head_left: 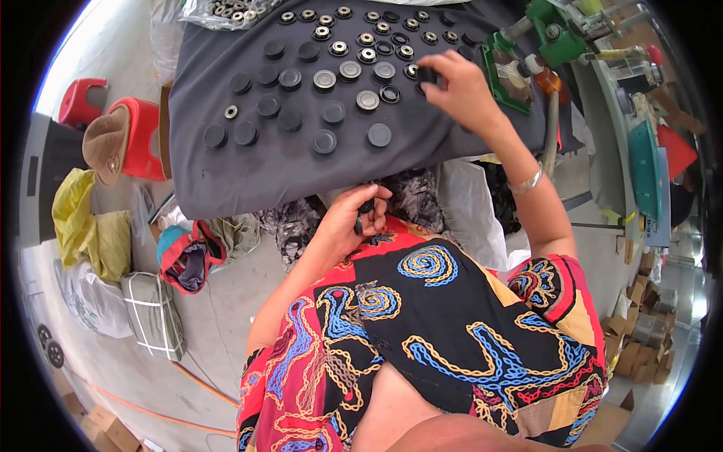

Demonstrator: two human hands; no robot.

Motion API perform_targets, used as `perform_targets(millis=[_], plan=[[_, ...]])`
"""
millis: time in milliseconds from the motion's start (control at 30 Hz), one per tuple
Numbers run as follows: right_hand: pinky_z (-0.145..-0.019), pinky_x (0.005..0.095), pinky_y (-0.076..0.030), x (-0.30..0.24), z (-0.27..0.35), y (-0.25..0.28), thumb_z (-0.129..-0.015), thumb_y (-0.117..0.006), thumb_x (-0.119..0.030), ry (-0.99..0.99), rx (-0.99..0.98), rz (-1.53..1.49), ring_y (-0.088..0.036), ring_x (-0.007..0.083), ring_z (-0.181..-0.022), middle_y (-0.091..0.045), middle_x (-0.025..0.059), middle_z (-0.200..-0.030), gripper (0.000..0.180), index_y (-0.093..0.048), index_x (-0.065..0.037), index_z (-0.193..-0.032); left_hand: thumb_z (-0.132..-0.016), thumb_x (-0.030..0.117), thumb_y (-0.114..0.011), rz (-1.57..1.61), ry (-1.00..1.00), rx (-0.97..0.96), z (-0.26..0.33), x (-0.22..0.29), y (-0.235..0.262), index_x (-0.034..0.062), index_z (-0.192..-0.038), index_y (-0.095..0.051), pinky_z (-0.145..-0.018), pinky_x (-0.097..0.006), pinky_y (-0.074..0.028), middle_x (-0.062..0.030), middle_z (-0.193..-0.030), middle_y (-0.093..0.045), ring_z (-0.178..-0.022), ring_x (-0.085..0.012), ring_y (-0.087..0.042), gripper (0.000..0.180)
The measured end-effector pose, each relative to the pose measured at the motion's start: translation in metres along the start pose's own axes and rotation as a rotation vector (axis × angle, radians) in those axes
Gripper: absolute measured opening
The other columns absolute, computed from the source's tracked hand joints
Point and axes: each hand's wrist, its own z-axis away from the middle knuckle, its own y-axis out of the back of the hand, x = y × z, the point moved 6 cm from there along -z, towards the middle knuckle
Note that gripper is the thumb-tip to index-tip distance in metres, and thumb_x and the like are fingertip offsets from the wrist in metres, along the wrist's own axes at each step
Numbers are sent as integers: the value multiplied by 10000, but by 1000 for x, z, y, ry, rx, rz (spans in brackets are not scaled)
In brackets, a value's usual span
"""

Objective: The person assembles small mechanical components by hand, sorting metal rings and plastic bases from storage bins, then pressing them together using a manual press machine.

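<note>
My right hand (465, 92) is over the right part of the cloth-covered table, thumb and fingers pinched on a black round cap (427, 75). Just beside that cap lies a small ring-shaped metal part on a black base (410, 70). My left hand (354, 213) is close to my body, below the table's front edge, its fingers curled round a small black part (367, 206) that is mostly hidden. Several black caps (290, 79) lie across the table's middle and left. Among them are caps with grey metal discs (349, 71), and farther back rows of ring-shaped metal parts (366, 39).
Dark grey cloth (248, 177) covers the table. A clear bag of metal rings (230, 11) sits at its far left corner. A green hand press (520, 56) stands at the right. Red stools (143, 135), one with a brown hat (108, 143), are on the left.
</note>
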Motion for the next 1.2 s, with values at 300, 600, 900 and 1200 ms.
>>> perform_targets(millis=[300,600,900,1200], plan=[[-803,403,-488,37,-31,-33,-722,-666,-184,-200,-234,154,-623,326,-889,-649,156,-922,336,-645,-47,-1029,-916,229,-531,36,-18,23,4,6,5,-17,-983,-567,-432,-241,-323,-83,-708,-528,-552,-179,-506,257],[-756,387,-487,37,-41,-34,-709,-698,-181,-244,-306,217,-621,307,-830,-644,139,-876,342,-649,-40,-1017,-910,229,-546,12,-26,13,6,10,2,5,-967,-572,-448,-233,-312,-58,-707,-525,-574,-154,-507,233],[-739,380,-495,0,-43,-17,-755,-682,-207,-37,-19,240,-624,318,-813,-643,143,-873,247,-635,-20,-909,-912,234,-541,-29,-51,15,9,9,1,15,-975,-572,-437,-230,-310,-55,-707,-527,-573,-153,-516,230],[-712,404,-494,-21,-4,-51,-744,-697,-194,-57,-185,155,-614,343,-788,-615,165,-851,312,-593,-14,-977,-917,217,-524,-18,-44,21,8,9,-2,-16,-986,-563,-419,-227,-313,-75,-718,-527,-562,-173,-513,246]])
